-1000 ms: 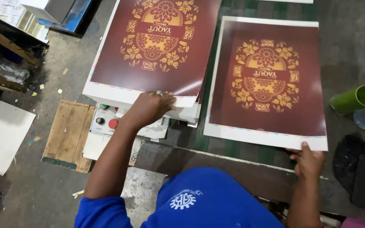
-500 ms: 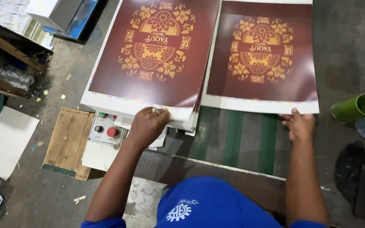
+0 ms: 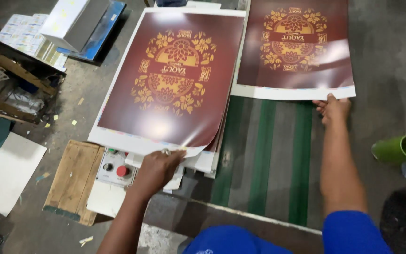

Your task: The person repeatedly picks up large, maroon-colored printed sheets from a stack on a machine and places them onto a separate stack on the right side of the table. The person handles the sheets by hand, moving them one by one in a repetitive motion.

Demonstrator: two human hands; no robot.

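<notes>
While your left hand [image 3: 158,164] pinches the near edge of the top printed sheet [image 3: 175,80], its fingers are closed on the white margin, and a ring shows on one finger. That sheet is dark maroon with a gold floral ornament in the middle, and its near right corner curls up off the stack of sheets [image 3: 203,162] beneath it. The stack lies at about twelve o'clock from that hand and hangs over the near edge of its support.

Your right hand [image 3: 334,109] grips the near right corner of a second maroon sheet [image 3: 297,47], fingers clamped on its white border. This sheet sits at about eleven o'clock from that hand, just beside the stack, and lies flat on the desk [image 3: 278,155], which has green stripes running away from you.

At roughly eight o'clock from your left hand, a grey control box [image 3: 113,169] with a red button sits partly under the stack. A wooden board [image 3: 71,181] lies just beside it at nine o'clock, with a pale blank sheet [image 3: 8,171] farther out on the floor. At four o'clock from your right hand, a green cup [image 3: 402,149] lies on its side.
</notes>
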